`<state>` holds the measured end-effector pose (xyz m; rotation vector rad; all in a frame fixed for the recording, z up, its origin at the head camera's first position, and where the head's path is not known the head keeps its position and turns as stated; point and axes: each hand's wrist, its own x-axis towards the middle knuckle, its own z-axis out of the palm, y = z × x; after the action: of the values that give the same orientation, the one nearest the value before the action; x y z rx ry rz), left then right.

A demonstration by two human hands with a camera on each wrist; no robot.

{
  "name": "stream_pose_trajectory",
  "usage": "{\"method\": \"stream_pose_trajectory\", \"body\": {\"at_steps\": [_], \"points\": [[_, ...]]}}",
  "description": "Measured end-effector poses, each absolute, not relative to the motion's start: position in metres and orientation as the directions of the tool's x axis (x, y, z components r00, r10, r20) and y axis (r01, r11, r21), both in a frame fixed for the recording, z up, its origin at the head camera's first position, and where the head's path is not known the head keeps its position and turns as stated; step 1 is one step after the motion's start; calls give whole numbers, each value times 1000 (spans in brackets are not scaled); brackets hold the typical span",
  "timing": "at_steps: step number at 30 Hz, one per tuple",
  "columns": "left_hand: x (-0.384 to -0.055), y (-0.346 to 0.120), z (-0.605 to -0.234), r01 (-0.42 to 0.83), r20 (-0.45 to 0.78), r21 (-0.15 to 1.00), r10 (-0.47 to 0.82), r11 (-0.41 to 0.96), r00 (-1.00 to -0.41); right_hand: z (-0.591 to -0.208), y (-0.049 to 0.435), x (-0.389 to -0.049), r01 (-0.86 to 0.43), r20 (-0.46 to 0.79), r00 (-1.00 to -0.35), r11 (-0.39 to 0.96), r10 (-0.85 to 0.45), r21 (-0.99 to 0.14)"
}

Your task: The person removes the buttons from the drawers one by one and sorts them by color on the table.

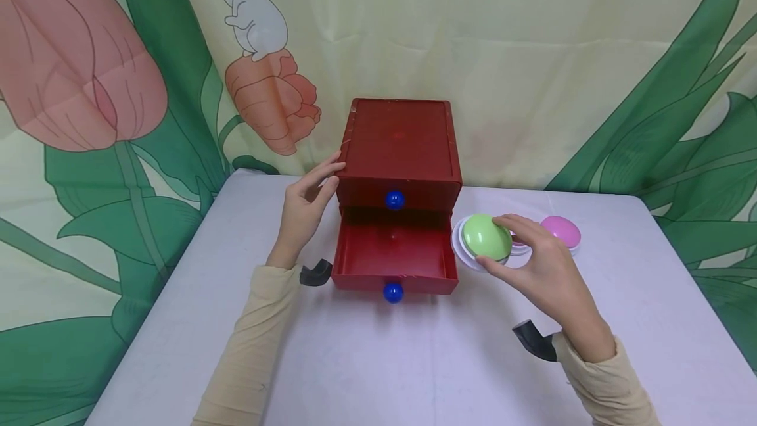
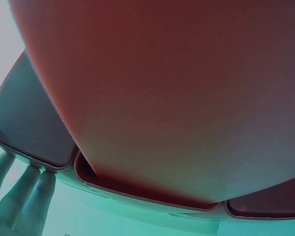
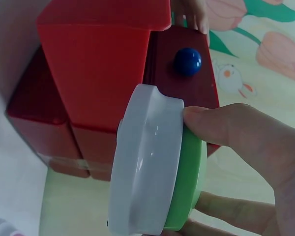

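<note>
My right hand [image 1: 547,268] pinches a round push button [image 1: 486,236] with a green dome and white base, thumb and fingers at the dome's sides. It is beside the right edge of a pulled-out drawer [image 1: 393,258] in a small red cabinet [image 1: 399,140]. Seen from the right wrist, the button's white base [image 3: 147,162] is tilted on edge in front of the drawer. My left hand [image 1: 304,209] rests its fingertips against the cabinet's upper left side, fingers fairly straight. In the left wrist view, its fingers [image 2: 37,201] touch the cabinet's edge.
A pink-domed button [image 1: 560,231] lies on the white table [image 1: 378,360] behind my right hand; another pinkish one is mostly hidden. Blue knobs [image 1: 395,200] mark the upper drawer, which is shut, and the lower one. A printed curtain [image 1: 503,71] hangs behind the cabinet.
</note>
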<state>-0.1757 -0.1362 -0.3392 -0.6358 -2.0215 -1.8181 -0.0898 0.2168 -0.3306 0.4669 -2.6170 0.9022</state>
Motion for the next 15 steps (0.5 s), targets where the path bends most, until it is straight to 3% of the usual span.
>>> {"method": "stream_pose_trajectory", "body": {"at_steps": [15], "points": [[-175,-136,-338,539,531,837,101,90,-841,-343,238,-93,-372,386,-908,740,-164,-560]]}}
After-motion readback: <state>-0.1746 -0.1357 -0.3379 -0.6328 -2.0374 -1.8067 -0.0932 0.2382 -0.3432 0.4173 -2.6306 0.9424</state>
